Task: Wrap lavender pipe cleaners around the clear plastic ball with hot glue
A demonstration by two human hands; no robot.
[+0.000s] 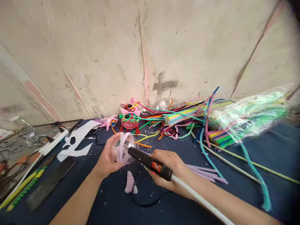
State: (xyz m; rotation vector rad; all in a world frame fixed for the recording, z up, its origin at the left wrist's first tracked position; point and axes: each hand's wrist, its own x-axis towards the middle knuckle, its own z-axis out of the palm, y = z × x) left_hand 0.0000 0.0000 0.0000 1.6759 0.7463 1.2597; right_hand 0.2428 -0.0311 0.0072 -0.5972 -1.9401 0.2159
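My left hand (107,157) is wrapped round a clear plastic ball (133,144) with a pale lilac strip (121,147) looped over it. In my right hand (169,167) is a black hot glue gun (150,163), its nozzle pointing at the ball. A white glue stick (201,198) runs out of the gun's back end. Whether the nozzle touches the ball I cannot tell. Below the ball a small pink fuzzy piece (130,182) lies on the dark blue table (112,206). Lilac pipe cleaners (206,173) lie beyond my right wrist.
Colourful fuzzy figures (130,120) stand near the wall. Bundles of pipe cleaners (182,115) and a plastic-wrapped pack (253,115) fill the right back. At left are white cut paper (79,140), a phone (52,181) and a power strip (55,142). A black cord (150,204) curves in front.
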